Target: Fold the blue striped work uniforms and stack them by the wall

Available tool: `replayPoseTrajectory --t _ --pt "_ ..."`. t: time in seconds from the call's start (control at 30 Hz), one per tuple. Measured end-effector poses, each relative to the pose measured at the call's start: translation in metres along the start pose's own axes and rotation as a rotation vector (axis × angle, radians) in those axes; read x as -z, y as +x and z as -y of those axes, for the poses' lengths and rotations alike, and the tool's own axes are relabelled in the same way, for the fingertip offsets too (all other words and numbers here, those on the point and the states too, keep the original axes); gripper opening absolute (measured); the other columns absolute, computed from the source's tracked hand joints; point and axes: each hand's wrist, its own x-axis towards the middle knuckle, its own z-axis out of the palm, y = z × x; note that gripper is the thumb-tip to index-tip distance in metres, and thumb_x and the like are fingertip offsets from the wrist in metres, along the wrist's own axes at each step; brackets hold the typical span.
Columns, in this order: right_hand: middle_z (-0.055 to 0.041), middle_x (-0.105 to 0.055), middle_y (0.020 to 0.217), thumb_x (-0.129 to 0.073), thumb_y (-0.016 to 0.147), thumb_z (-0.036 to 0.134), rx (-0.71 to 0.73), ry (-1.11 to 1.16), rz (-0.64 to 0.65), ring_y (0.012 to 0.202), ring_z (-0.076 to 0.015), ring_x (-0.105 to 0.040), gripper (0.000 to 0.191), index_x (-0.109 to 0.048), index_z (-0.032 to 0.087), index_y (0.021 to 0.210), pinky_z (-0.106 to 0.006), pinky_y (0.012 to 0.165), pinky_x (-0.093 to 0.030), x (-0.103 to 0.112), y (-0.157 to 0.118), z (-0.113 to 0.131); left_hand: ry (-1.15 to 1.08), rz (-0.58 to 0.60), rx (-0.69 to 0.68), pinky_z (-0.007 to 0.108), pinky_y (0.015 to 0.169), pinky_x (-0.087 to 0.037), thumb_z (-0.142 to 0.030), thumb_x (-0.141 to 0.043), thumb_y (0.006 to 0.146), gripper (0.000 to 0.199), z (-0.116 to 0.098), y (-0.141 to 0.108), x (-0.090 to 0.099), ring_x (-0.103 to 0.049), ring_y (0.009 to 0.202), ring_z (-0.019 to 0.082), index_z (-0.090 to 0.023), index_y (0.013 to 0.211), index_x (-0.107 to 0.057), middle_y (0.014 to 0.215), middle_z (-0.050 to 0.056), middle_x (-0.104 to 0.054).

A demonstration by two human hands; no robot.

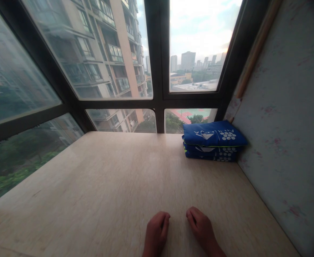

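My left hand rests on the pale stone-look window sill, curled into a loose fist with the thumb side up. A short gap to its right, my right hand lies curled the same way. Nothing shows in either hand. Beyond them, at the far right of the sill, sits a stack of folded blue fabric bags with white printing and a thin yellow-green edge. Both hands are apart from the stack.
Dark window frames with glass panes border the sill at the back and left. A wall with flowered wallpaper rises along the right side, close to the blue stack. Buildings and trees stand outside.
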Motion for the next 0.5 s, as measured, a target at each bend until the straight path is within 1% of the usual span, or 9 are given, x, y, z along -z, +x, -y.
replayPoseTrajectory --t 0.2,0.27,0.33,0.4,0.43,0.47,0.5 --pt "-0.0023 -0.058 0.068 -0.034 0.100 0.034 -0.054 0.058 0.027 0.061 -0.0149 -0.055 0.038 -0.053 0.020 0.070 -0.027 0.060 -0.036 0.001 0.000 0.000 0.009 0.017 0.018 0.023 0.065 -0.045 -0.037 -0.041 0.099 0.034 0.002 0.000 -0.001 -0.063 0.072 0.016 -0.019 0.081 -0.064 0.077 0.006 -0.069" --pt "-0.0027 -0.059 0.067 -0.035 0.099 0.038 -0.104 0.124 0.033 0.062 -0.0155 -0.055 0.040 -0.054 0.020 0.069 -0.027 0.061 -0.038 0.000 0.000 0.001 0.012 0.016 0.021 0.023 0.065 -0.045 -0.037 -0.041 0.099 0.035 0.002 0.001 -0.002 -0.063 0.072 0.016 -0.019 0.080 -0.064 0.076 0.006 -0.068" --pt "-0.0032 -0.060 0.067 -0.036 0.098 0.044 -0.193 0.250 0.074 0.063 -0.0163 -0.057 0.043 -0.056 0.020 0.069 -0.026 0.060 -0.040 0.002 0.002 0.001 0.013 0.015 0.024 0.023 0.065 -0.045 -0.038 -0.040 0.099 0.036 0.003 0.001 -0.002 -0.062 0.071 0.016 -0.019 0.079 -0.063 0.075 0.005 -0.068" --pt "-0.0044 -0.064 0.071 -0.035 0.096 0.052 -0.323 0.419 0.157 0.061 -0.0164 -0.059 0.047 -0.059 0.019 0.073 -0.026 0.056 -0.042 0.009 0.013 -0.003 0.013 0.016 0.026 0.024 0.065 -0.045 -0.039 -0.039 0.099 0.037 0.003 0.000 -0.002 -0.062 0.070 0.016 -0.019 0.079 -0.063 0.074 0.005 -0.068" --pt "-0.0054 -0.067 0.074 -0.035 0.095 0.056 -0.378 0.486 0.189 0.060 -0.0165 -0.060 0.048 -0.061 0.019 0.076 -0.026 0.055 -0.043 0.016 0.023 -0.007 0.013 0.017 0.027 0.024 0.065 -0.045 -0.039 -0.038 0.099 0.037 0.003 0.000 -0.003 -0.062 0.070 0.016 -0.019 0.079 -0.063 0.074 0.005 -0.068" --pt "-0.0065 -0.069 0.079 -0.036 0.093 0.059 -0.412 0.523 0.197 0.061 -0.0169 -0.061 0.050 -0.063 0.019 0.080 -0.026 0.055 -0.045 0.026 0.036 -0.013 0.013 0.016 0.029 0.024 0.065 -0.045 -0.039 -0.037 0.099 0.038 0.004 0.000 -0.003 -0.062 0.070 0.016 -0.019 0.079 -0.063 0.074 0.005 -0.067" --pt "-0.0078 -0.070 0.084 -0.037 0.092 0.061 -0.421 0.522 0.173 0.063 -0.0180 -0.063 0.051 -0.065 0.019 0.084 -0.027 0.057 -0.047 0.038 0.054 -0.019 0.013 0.015 0.032 0.024 0.065 -0.045 -0.039 -0.037 0.099 0.038 0.004 0.000 -0.003 -0.062 0.070 0.016 -0.019 0.079 -0.063 0.074 0.005 -0.067"
